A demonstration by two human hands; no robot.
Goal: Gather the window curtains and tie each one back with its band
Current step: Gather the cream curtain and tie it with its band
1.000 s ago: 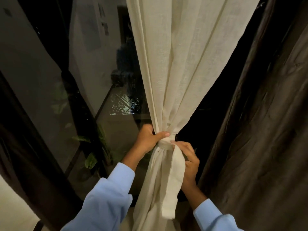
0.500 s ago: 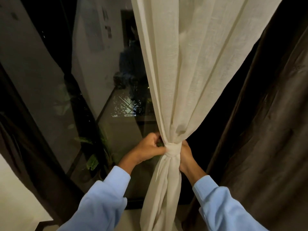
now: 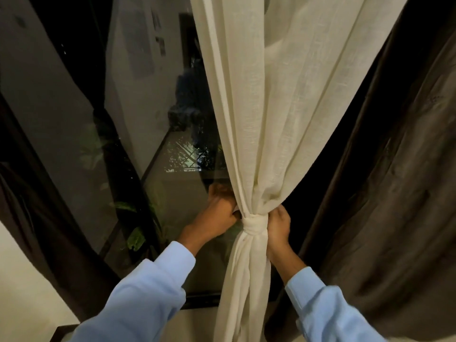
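A cream sheer curtain (image 3: 291,99) hangs in the middle, gathered into a narrow bunch at hand height. A cream band (image 3: 255,224) is wrapped round the bunch there. My left hand (image 3: 218,213) grips the fabric on the band's left side, fingers curled behind the curtain's edge. On the band's right side, my right hand (image 3: 278,227) holds it with fingers curled out of sight behind the cloth. Below the band the curtain's tail (image 3: 244,287) hangs loose between my light-blue sleeves.
A dark brown curtain (image 3: 399,193) hangs close on the right. Another dark brown curtain (image 3: 37,206) falls at the left. Dark window glass (image 3: 138,124) with reflections and a plant fills the space behind. The window's lower frame (image 3: 202,298) runs beneath.
The loose end of the band that my right hand held in front is gone from view; the band now sits wrapped snug. Both hands moved in against its sides, and the view shifted slightly.
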